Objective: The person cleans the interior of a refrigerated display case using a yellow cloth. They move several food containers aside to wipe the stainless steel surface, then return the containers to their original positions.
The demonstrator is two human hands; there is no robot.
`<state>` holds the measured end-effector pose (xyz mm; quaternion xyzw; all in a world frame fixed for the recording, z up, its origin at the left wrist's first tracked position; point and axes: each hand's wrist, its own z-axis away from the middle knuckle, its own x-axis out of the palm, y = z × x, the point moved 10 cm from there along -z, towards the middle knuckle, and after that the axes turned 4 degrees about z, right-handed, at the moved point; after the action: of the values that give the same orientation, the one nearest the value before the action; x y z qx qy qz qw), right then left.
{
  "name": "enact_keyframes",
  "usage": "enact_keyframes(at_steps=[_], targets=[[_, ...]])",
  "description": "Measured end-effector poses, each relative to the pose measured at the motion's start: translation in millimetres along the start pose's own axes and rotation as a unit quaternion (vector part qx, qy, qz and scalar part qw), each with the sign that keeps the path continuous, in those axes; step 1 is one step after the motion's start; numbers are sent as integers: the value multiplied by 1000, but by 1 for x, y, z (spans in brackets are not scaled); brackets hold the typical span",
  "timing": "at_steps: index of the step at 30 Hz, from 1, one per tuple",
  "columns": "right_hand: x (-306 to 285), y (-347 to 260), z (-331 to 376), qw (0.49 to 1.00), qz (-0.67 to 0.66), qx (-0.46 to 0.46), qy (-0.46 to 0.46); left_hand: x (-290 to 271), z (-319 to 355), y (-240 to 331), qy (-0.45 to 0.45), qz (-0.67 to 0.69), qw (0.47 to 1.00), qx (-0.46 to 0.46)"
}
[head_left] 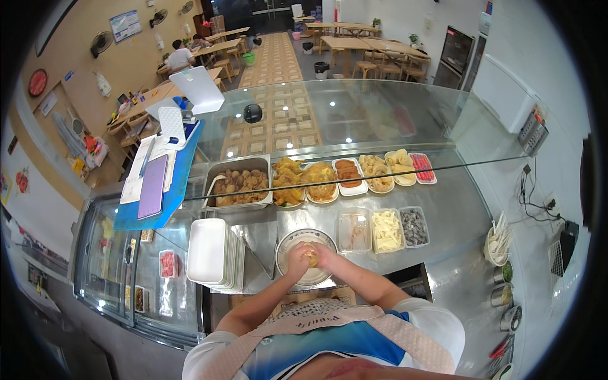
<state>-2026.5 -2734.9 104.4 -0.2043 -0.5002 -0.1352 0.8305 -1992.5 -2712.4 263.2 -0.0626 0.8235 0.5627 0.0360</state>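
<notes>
My left hand (296,260) and my right hand (327,256) meet over a round plate (282,247) with a patterned rim. Between them a small yellowish-brown piece of food (311,258) shows; its kind is unclear. The fingers of both hands are closed round it and largely cover it. Right of the plate stand a clear tub (354,231) with pale contents, a tub of pale yellow strips (387,230) and a tub of dark grey pieces (415,227). Metal tongs (258,258) appear to lie left of the plate.
A stack of white trays (207,253) rises at left. Behind runs a row of food: a metal pan (269,201) of brown balls and pieces, then several filled white trays (349,185). A glass guard (373,120) curves above. A purple phone (152,190) lies on a blue folder (180,193).
</notes>
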Motion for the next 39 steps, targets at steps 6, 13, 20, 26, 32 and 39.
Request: enact_keyframes(at_steps=[6, 13, 20, 26, 32, 39], targets=[[-7, -3, -19, 973, 209, 47, 87, 18, 8, 32, -98, -119, 973, 174], [-20, -12, -20, 923, 338, 108, 150, 27, 30, 31, -209, -144, 938, 234], [8, -34, 18, 960, 236, 1, 153, -32, 45, -13, 0, -116, 993, 0], [101, -61, 79, 667, 624, -373, 160, 4, 75, -69, 19, 427, 758, -493], [209, 3, 113, 472, 698, -536, -60, 1, 31, -99, -148, 788, 541, -254], [187, -10, 143, 535, 610, -580, -63, 21, 44, -79, 45, 680, 584, -440]])
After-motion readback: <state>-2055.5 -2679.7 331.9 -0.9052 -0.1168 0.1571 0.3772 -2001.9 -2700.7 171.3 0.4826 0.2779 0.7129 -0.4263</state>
